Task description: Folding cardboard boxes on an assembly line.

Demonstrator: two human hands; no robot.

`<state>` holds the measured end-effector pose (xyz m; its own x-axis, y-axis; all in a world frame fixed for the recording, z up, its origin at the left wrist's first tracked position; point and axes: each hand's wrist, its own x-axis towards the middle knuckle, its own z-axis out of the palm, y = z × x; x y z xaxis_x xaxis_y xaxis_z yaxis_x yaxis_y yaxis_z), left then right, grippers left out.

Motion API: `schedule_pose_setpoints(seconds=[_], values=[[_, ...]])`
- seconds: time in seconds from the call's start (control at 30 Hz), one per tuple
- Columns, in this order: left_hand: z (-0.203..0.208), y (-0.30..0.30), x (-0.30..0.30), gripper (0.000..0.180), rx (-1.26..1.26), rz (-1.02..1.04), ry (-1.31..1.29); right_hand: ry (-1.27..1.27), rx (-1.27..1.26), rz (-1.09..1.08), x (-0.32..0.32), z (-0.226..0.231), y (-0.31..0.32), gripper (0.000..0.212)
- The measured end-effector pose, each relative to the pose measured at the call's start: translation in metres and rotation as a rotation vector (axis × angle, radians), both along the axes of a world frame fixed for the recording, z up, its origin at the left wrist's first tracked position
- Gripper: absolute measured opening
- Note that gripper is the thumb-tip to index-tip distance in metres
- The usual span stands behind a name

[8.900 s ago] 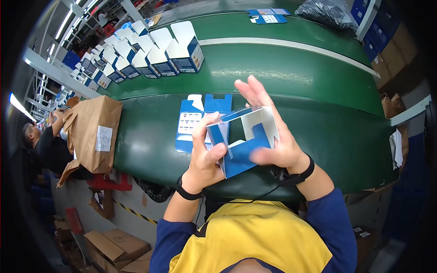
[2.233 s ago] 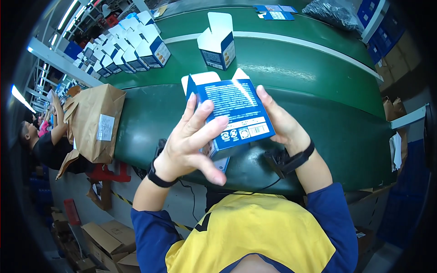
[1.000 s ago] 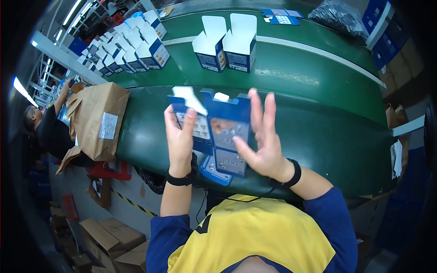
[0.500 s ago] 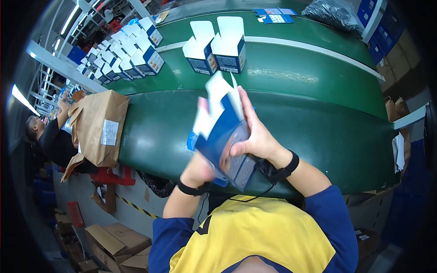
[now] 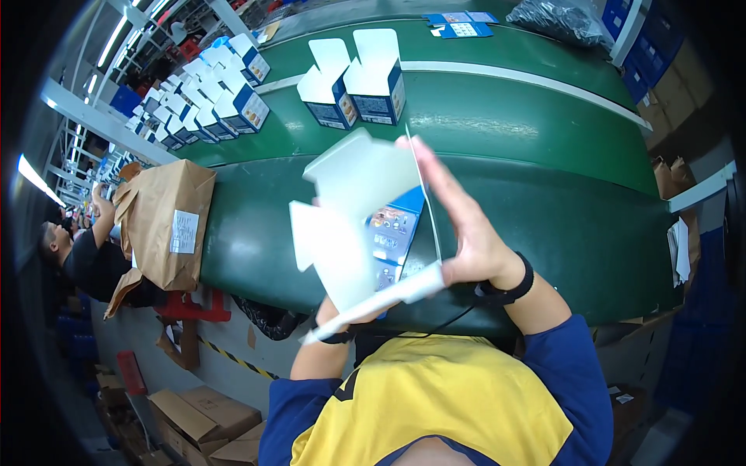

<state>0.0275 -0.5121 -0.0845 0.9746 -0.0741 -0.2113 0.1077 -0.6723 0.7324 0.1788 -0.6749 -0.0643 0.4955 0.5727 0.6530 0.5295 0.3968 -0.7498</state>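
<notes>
A blue cardboard box (image 5: 342,241) is held between my two hands above the green belt, tilted so that its open white inside and loose flaps show. My right hand (image 5: 466,229) grips its right side panel, fingers stretched up along the outside and thumb near the lower edge. Mostly hidden behind the left panel, my left hand (image 5: 329,311) supports that side; only a part of the hand and the wrist show. Flat blue printed cartons (image 5: 396,225) lie on the belt beneath, partly seen through the open box.
Two blue boxes with raised white flaps (image 5: 375,97) stand across the belt. Several more such boxes (image 5: 241,109) form rows at the far left. A brown paper bag (image 5: 167,225) stands at the left, near a person in black. Flat cartons (image 5: 462,29) and a grey plastic bag (image 5: 556,22) lie at the back.
The box has been turned and opened out: its blue outside faced me before, now its white inside does. My right hand has shifted slightly right, and my left hand has gone behind the panel.
</notes>
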Motion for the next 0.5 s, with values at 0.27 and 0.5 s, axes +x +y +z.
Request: schedule_pose_setpoints(seconds=[0.27, 0.5], values=[[0.015, 0.009, 0.033, 0.109, -0.083, 0.071, -0.924, 0.212, -0.014, 0.322, -0.011, 0.02, -0.016, 0.137], [0.021, -0.002, 0.034, 0.086, 0.104, -0.058, -0.948, 0.379, -0.085, 0.148, -0.012, 0.024, -0.021, 0.113]])
